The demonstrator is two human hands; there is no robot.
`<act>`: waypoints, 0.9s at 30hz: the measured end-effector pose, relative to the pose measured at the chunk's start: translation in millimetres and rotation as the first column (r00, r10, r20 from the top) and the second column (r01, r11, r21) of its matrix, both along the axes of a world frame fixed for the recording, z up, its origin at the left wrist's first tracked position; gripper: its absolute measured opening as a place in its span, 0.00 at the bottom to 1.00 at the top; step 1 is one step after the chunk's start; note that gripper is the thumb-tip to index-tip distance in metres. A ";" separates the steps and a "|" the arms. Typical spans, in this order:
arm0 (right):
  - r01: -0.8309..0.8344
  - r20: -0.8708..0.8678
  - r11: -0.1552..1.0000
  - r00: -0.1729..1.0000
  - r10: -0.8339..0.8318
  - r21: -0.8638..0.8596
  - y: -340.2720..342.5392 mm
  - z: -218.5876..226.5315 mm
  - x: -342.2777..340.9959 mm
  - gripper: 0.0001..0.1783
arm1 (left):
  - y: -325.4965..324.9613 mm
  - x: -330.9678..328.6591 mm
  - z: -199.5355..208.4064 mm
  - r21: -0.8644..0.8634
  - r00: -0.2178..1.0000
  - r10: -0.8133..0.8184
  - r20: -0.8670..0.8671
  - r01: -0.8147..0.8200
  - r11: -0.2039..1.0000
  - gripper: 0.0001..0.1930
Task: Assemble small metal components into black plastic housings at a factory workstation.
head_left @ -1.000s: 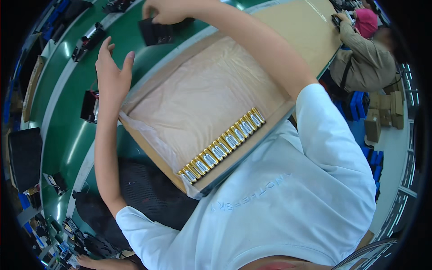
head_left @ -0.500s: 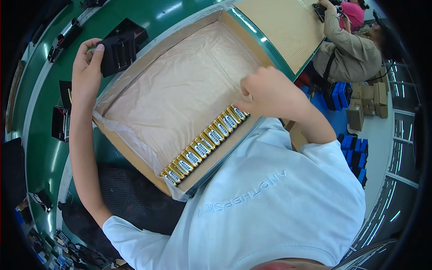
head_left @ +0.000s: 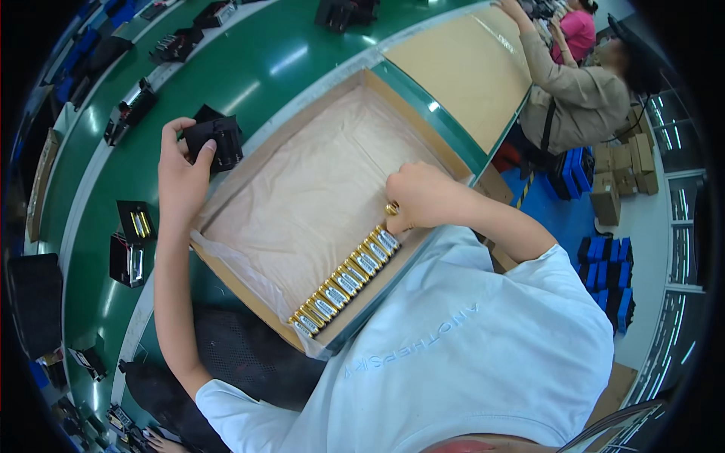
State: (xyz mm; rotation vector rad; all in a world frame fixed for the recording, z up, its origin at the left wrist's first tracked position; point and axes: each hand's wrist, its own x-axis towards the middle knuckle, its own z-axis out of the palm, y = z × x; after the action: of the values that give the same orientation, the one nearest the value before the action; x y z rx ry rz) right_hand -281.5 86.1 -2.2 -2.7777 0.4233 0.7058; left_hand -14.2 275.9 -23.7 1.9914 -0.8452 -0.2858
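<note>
Since half a second ago the right hand has stayed at the upper end of the row of small gold-and-silver cylindrical pieces, while the left hand has carried the black rectangular plastic device slightly closer to the box's upper left corner. A second ago the right arm was stretched out over the box to the top of the frame; it is now drawn back to the row.

The right hand's fingers are closed on one small gold-coloured cylindrical piece at the row's upper end, just beside the last piece laid there. The left hand's fingers are wrapped round the black device, holding it over the green bench just outside the box wall.

The large shallow brown cardboard box fills the centre of the frame, lined with pale beige crinkled paper. The row lies along its lower right wall, pieces side by side and touching, running diagonally from centre towards the lower middle; each shows a silver face with gold edges.

More black devices lie scattered on the bench at left and upper left. At the upper right a person in a tan jacket bends over the bench, next to stacked brown cartons and blue crates on the floor.
</note>
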 end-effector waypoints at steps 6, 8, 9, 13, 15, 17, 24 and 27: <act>-0.053 0.251 0.932 0.967 -0.041 0.358 -13.5 7.0 54.6 0.10 | 7.5 14.7 -3.4 -0.317 0.874 0.063 -0.481 -0.241 0.917 0.21; -0.117 0.384 0.925 0.923 -0.033 0.362 -10.3 22.2 103.5 0.13 | 7.2 16.9 -8.6 -0.422 0.814 -0.048 -0.579 -0.249 0.872 0.21; -0.125 0.438 0.904 0.896 -0.075 0.409 -7.3 28.3 127.6 0.14 | 7.3 18.2 -10.8 -0.427 0.814 -0.047 -0.578 -0.254 0.868 0.20; -0.103 0.516 0.907 0.846 -0.136 0.408 19.9 47.2 204.4 0.18 | 4.1 19.8 -14.6 -0.453 0.806 -0.055 -0.589 -0.273 0.849 0.17; -0.153 0.557 0.921 0.826 -0.080 0.358 30.1 45.7 220.6 0.17 | 4.4 23.7 -19.8 -0.598 0.746 -0.190 -0.638 -0.325 0.733 0.16; -0.202 0.610 0.946 0.792 0.005 0.254 38.7 39.9 236.1 0.16 | 3.9 27.3 -22.7 -0.620 0.755 -0.175 -0.632 -0.357 0.699 0.16; -0.326 0.693 0.919 0.716 0.087 0.222 46.7 35.2 233.0 0.13 | 6.4 23.7 -7.6 -0.573 0.682 -0.152 -0.715 -0.449 0.685 0.20; -0.442 0.850 0.894 0.499 0.172 0.079 43.2 10.7 229.2 0.12 | 8.5 28.0 -5.4 -0.538 0.693 -0.093 -0.714 -0.461 0.706 0.21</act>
State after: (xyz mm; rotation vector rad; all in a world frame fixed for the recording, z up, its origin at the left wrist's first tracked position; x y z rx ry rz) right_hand -52.3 129.3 8.6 -2.5215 -0.3754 -0.5278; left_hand 13.8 284.4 -29.0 1.0759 -0.1500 -0.4789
